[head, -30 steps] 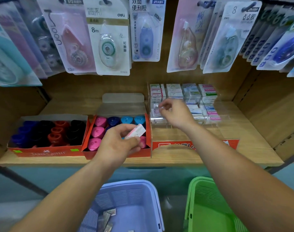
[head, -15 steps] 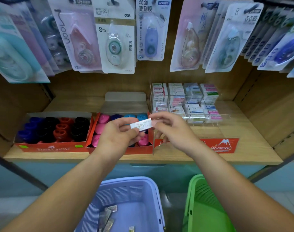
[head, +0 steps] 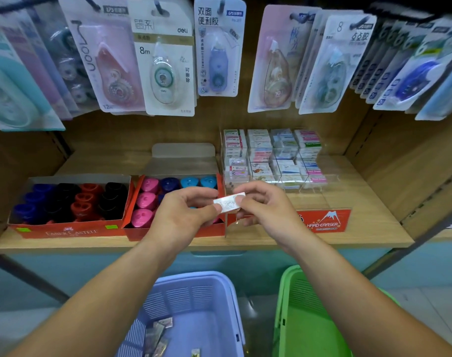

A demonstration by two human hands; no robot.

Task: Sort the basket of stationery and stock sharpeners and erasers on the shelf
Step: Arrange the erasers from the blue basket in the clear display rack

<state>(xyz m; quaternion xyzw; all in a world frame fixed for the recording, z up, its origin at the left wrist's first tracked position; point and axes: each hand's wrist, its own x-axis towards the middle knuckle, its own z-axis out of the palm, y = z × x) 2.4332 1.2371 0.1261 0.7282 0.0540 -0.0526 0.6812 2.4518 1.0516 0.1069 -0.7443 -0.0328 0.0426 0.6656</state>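
Two hands, left hand [head: 179,217] and right hand [head: 267,211], pinch one eraser [head: 229,201].

The shelf [head: 369,202] is matt wood-grain board. The eraser case [head: 327,180] is clear, glossy plastic. The sharpener boxes [head: 65,230] are matt red cardboard. The sharpeners [head: 145,199] are smooth moulded plastic with a slight sheen. The blue basket [head: 194,297] and green basket [head: 304,318] are slotted plastic. The hanging packs [head: 165,60] are printed card under glossy clear blisters. The eraser [head: 230,202] has a glossy wrapper.

Right hand [head: 264,210] now pinches eraser [head: 229,202] (right end).
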